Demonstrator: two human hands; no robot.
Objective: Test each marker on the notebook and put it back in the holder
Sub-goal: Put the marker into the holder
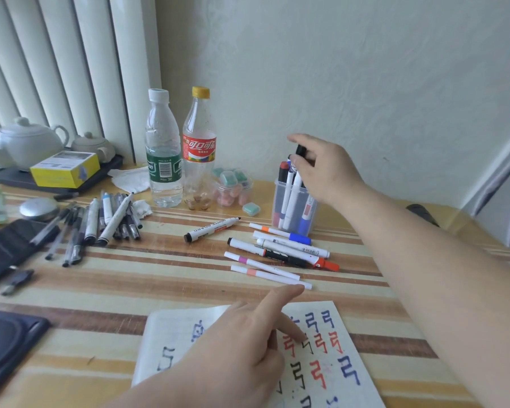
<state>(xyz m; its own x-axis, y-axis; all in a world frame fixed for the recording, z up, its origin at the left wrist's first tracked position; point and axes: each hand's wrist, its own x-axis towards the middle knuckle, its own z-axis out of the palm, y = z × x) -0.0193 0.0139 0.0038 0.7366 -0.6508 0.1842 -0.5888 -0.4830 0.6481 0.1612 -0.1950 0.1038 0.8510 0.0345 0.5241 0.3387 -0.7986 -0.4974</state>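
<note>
On the striped counter (159, 278), the right hand (321, 169) at two o'clock pinches a black-capped marker (300, 150) at the crowded holder (295, 207), the left hand (242, 343) lies flat on the six-o'clock notebook (345, 375); snagging might tip the holder.

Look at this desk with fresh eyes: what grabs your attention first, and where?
The right hand at the right rear grips a black-capped marker at the clear holder. In the foreground the left hand rests on the notebook, marked in red, blue and black. Loose markers lie between them on the striped table.
</note>
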